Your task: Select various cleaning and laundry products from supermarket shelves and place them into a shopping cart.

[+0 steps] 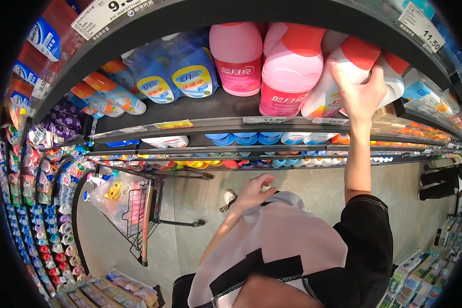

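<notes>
My right hand point(360, 90) reaches up to the shelf point(200, 109) and grips a white plastic bottle point(323, 92) with a red cap, thumb on its left and fingers on its right. The bottle leans and my palm hides part of its label. Just right of it, partly behind my fingers, is another white bottle point(394, 88). Two pink bottles with red labels stand to the left, the nearer one point(288, 73) close by and the other point(235, 57) beyond. Low in front of my body, my left hand point(254, 191) hangs empty, its fingers loosely curled and apart.
Blue bottles point(194, 79) and orange-and-blue cans point(109, 92) line the shelf's left part. A wire shopping cart point(145, 219) holding a filled plastic bag point(111, 188) stands at the left. Another person's dark-clothed legs point(441, 181) show far right. Price tags edge the shelves.
</notes>
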Tool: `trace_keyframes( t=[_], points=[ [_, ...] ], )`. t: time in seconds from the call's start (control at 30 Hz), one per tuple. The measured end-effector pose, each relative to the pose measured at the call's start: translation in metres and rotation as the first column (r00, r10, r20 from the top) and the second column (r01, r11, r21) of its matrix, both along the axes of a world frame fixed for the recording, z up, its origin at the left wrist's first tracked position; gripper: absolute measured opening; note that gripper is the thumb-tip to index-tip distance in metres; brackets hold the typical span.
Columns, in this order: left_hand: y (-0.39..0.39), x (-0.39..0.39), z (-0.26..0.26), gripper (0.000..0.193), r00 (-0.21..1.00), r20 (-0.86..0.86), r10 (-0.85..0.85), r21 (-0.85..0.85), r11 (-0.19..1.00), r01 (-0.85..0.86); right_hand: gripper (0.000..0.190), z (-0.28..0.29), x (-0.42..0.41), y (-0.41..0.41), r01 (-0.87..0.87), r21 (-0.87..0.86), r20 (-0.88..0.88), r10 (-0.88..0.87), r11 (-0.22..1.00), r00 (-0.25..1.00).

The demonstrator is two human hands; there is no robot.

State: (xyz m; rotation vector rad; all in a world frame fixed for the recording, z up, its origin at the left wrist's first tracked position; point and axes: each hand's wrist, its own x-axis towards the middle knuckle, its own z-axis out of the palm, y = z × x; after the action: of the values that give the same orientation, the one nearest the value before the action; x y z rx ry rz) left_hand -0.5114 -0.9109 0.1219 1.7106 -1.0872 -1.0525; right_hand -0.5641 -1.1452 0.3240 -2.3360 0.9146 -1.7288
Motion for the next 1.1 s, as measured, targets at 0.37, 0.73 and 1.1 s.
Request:
trace_keyframes(
  t=[0.37, 0.73, 1.1],
  points=[
    [0.029, 0.009, -0.010, 0.032, 0.985, -0.094, 0.146, 0.036, 0.989, -0.144, 0.038, -0.033, 0.007, 0.009, -0.117, -0.210, 0.354, 0.187, 0.971, 0.917],
    [0.165, 0.059, -0.024, 0.032, 0.891, 0.051, 0.451, 0.081, 0.887, -0.454, 0.004, -0.089, 0.070, 0.206, -0.815, -0.039, 0.150, 0.809, 0.579, 0.568],
    [0.355, 0.056, -0.045, 0.020, 0.333, 0.195, 0.923, 0.110, 0.317, -0.942, 0.012, -0.153, 0.191, 0.378, -0.790, 0.606, -0.094, 0.995, 0.091, 0.042]
  ],
)
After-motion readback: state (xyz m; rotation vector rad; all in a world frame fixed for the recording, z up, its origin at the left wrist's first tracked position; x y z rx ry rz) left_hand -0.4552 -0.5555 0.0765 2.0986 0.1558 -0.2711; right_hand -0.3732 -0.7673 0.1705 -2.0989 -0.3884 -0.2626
